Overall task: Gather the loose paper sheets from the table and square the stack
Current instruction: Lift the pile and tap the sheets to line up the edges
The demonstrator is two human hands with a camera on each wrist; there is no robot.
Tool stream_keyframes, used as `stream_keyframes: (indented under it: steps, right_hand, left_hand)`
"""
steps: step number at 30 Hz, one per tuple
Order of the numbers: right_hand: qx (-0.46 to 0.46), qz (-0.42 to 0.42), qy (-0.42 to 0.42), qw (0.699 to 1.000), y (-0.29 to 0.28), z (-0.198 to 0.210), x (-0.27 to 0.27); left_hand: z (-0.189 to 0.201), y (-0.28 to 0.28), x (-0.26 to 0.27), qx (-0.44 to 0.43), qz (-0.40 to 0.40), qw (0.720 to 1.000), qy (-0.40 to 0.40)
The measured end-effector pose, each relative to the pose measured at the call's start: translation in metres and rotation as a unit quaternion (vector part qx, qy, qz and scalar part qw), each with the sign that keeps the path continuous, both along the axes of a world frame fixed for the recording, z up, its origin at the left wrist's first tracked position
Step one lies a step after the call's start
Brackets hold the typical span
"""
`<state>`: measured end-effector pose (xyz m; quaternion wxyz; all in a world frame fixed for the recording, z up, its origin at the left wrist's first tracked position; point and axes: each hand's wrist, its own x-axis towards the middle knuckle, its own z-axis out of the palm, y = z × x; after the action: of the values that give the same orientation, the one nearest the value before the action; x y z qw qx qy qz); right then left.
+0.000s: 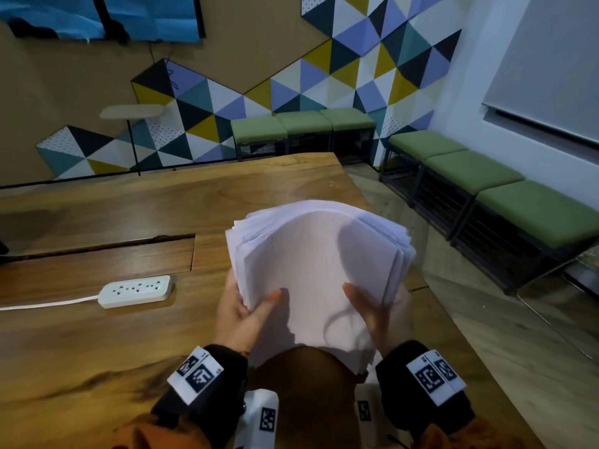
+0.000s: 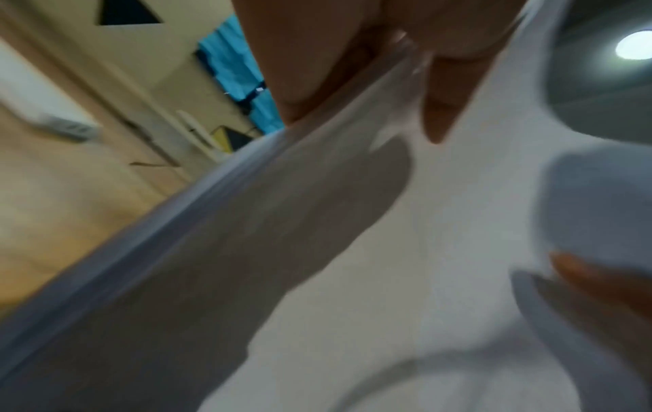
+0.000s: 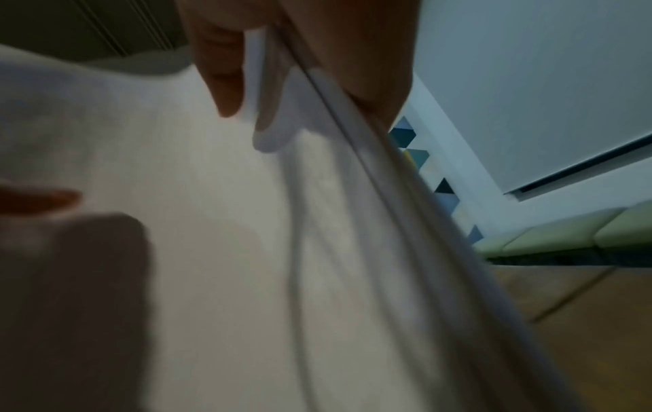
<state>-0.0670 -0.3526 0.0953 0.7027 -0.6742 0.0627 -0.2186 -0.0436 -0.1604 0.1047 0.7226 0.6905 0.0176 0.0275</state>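
A thick stack of white paper sheets (image 1: pixel 311 270) is held up off the wooden table (image 1: pixel 97 345), tilted toward me, its far edges fanned and uneven. My left hand (image 1: pixel 246 309) grips the stack's left edge, thumb on the top sheet and fingers underneath. My right hand (image 1: pixel 376 312) grips the right edge the same way. In the left wrist view the paper stack (image 2: pixel 352 264) fills the frame with my left hand (image 2: pixel 356 92) pinching its edge. In the right wrist view the paper stack (image 3: pixel 229 251) bends under my right hand (image 3: pixel 282 80).
A white power strip (image 1: pixel 136 290) with its cord lies on the table to the left. A long slot (image 1: pixel 97 247) is cut in the tabletop. Green cushioned benches (image 1: pixel 486 176) line the walls beyond the table's right edge.
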Motion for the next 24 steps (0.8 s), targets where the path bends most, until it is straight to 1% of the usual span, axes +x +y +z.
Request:
stream_keyframes:
  steps: [2,4,6,8,9,12,13,15,16,18,19,20,22,24]
  right_hand:
    - [-0.016,-0.017,0.025,0.999,-0.006,-0.009,-0.002]
    - [-0.018,-0.019,0.038,0.999,-0.005,-0.013,-0.003]
    - [-0.025,-0.006,0.018,1.0,0.001,-0.012,-0.001]
    - [-0.009,-0.004,0.001,1.0,0.002,-0.01,0.001]
    - [0.007,-0.001,0.002,1.0,0.001,-0.01,0.002]
    - [0.034,0.025,0.042,0.998,-0.003,-0.016,-0.002]
    - [0.027,0.029,0.054,0.998,-0.002,-0.018,-0.003]
    - [-0.017,0.02,0.062,0.998,0.001,-0.017,-0.002]
    - [-0.034,0.014,0.056,0.998,0.002,-0.017,-0.001]
    - [-0.04,0.0,0.042,0.998,0.003,-0.018,0.002]
    - [-0.038,-0.003,0.042,0.998,0.003,-0.019,0.003]
    - [-0.038,-0.003,0.049,0.998,0.003,-0.02,0.002]
    - [-0.044,-0.012,0.078,0.996,0.003,-0.025,0.0]
    - [-0.075,-0.033,0.096,0.992,0.001,-0.027,0.001]
  left_hand:
    - [-0.006,0.007,0.001,0.0,-0.009,1.0,0.009]
    - [-0.007,0.005,0.001,0.027,-0.002,1.0,0.011]
    - [-0.006,0.0,0.002,0.039,0.035,0.999,-0.008]
    - [-0.002,-0.001,0.002,0.008,0.058,0.998,-0.011]
    - [0.0,0.002,0.003,0.004,0.053,0.999,-0.009]
    - [-0.003,0.012,0.0,0.023,-0.015,1.0,0.002]
    - [-0.006,0.012,-0.001,0.036,-0.022,0.999,0.009]
    - [-0.011,0.01,0.001,0.077,-0.005,0.997,-0.003]
    - [-0.013,0.009,0.003,0.082,0.015,0.996,-0.008]
    - [-0.013,0.008,0.005,0.059,0.043,0.997,0.01]
    - [-0.015,0.009,0.005,0.051,0.042,0.998,0.021]
    - [-0.017,0.009,0.004,0.061,0.029,0.997,0.032]
    - [-0.027,0.011,0.003,0.113,0.005,0.993,0.039]
    - [-0.033,0.014,0.005,0.129,0.015,0.991,0.035]
